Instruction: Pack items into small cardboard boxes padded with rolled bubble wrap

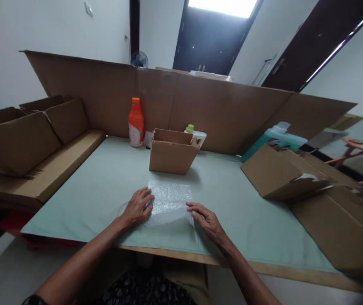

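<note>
A clear sheet of bubble wrap (169,199) lies flat on the pale green table cover (105,186), just in front of me. My left hand (138,206) rests on the sheet's left edge with its fingers spread. My right hand (207,220) presses fingertips on the sheet's right lower corner. Neither hand grips anything. Behind the sheet stands a small open cardboard box (171,152). An orange bottle (136,123) stands upright at the back left of the box. A white bottle with a green cap (194,134) is partly hidden behind the box.
A tall cardboard wall (226,110) runs along the table's far edge. Open cardboard boxes (19,140) sit stacked at the left. Flattened cardboard boxes (283,173) lie at the right, with a teal jug (275,137) behind them. The table's wooden front edge (264,267) is near me.
</note>
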Motion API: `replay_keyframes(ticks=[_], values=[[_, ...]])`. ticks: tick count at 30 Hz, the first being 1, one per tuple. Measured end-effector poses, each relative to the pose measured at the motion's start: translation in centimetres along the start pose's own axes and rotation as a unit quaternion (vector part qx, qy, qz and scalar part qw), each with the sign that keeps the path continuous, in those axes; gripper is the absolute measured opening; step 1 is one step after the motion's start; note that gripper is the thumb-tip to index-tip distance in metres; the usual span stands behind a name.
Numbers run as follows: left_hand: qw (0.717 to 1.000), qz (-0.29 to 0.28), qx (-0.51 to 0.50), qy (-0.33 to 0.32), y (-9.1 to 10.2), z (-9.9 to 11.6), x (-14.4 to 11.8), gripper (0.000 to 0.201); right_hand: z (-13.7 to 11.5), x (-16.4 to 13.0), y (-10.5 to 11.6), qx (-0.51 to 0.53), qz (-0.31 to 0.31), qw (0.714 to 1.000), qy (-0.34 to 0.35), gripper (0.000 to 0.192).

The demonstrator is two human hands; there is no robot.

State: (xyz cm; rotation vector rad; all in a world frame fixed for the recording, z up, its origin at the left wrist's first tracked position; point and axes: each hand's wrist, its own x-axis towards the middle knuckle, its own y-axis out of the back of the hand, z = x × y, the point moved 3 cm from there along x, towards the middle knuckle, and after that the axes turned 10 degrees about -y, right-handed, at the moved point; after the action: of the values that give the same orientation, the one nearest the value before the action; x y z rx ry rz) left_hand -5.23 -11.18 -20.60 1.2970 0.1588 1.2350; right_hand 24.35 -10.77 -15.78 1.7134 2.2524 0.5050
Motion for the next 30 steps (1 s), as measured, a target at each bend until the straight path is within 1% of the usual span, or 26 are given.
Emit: replay_keyframes(ticks=[2, 4, 9, 13, 21, 24, 30], values=[[1.0, 0.01, -0.01, 0.009, -0.1, -0.3, -0.1, 0.036, -0.1, -0.4, -0.3, 0.057, -0.006, 0.997, -0.043, 0.02], [0.999, 0.018, -0.02, 0.017, -0.1, -0.7, -0.2, 0.035, -0.2, -0.6, -0.7, 0.092, -0.006, 0.993, -0.07, 0.025], [0.998, 0.041, -0.04, 0.032, 0.1, -1.2, -0.1, 0.031, 0.2, -0.9, -1.5, 0.164, 0.023, 0.982, -0.096, 0.038], [0.996, 0.049, -0.056, 0.038, 0.5, -1.3, 0.0, 0.031, 0.8, -1.2, -2.0, 0.222, 0.048, 0.967, -0.116, 0.041], [0.993, 0.065, -0.079, 0.063, 0.6, -1.5, -0.1, 0.032, 1.5, -2.0, -2.7, 0.266, 0.061, 0.951, -0.146, 0.034], [0.992, 0.074, -0.083, 0.065, 0.5, -1.3, 0.0, 0.029, 1.6, -2.1, -2.7, 0.273, 0.063, 0.948, -0.147, 0.033], [0.992, 0.076, -0.081, 0.067, 0.5, -1.4, 0.1, 0.028, 1.7, -2.5, -2.6, 0.288, 0.072, 0.944, -0.148, 0.032]])
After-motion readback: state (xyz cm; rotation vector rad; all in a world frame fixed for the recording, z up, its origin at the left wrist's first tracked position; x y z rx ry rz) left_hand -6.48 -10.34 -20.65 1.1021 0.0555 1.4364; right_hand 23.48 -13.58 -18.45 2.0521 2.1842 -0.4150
